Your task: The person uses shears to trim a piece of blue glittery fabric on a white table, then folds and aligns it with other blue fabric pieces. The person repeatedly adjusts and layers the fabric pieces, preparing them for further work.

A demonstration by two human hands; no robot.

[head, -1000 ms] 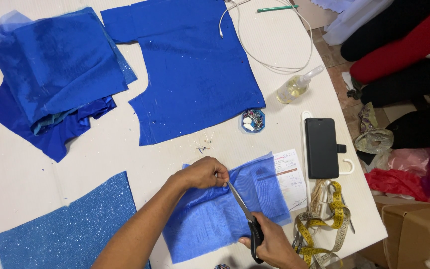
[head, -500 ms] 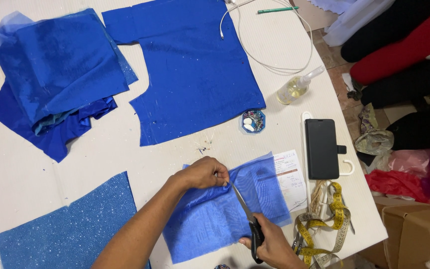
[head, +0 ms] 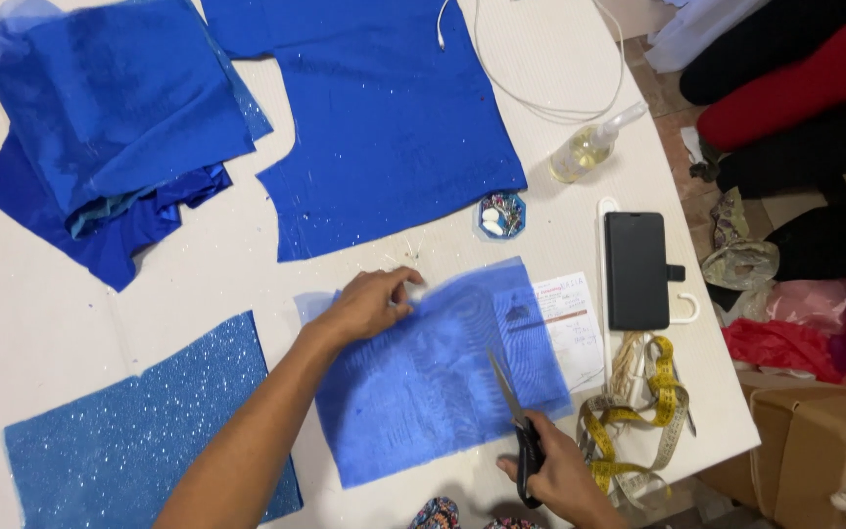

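Table point(head: 198, 284) is carrying the sheer blue fabric panel point(head: 423, 382) at its near edge. I'm pressing the left hand point(head: 369, 304) flat on its top edge; right hand point(head: 565, 480) is gripping scissors point(head: 513, 411), blades cutting mid-panel. Next: advancing straight.

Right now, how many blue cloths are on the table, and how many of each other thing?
Blue cloths: 4 (pile, big piece, sparkly piece, sheer piece)
Scissors: 1
Phone: 1
Tape measure: 1
Bottle: 1
Total: 8
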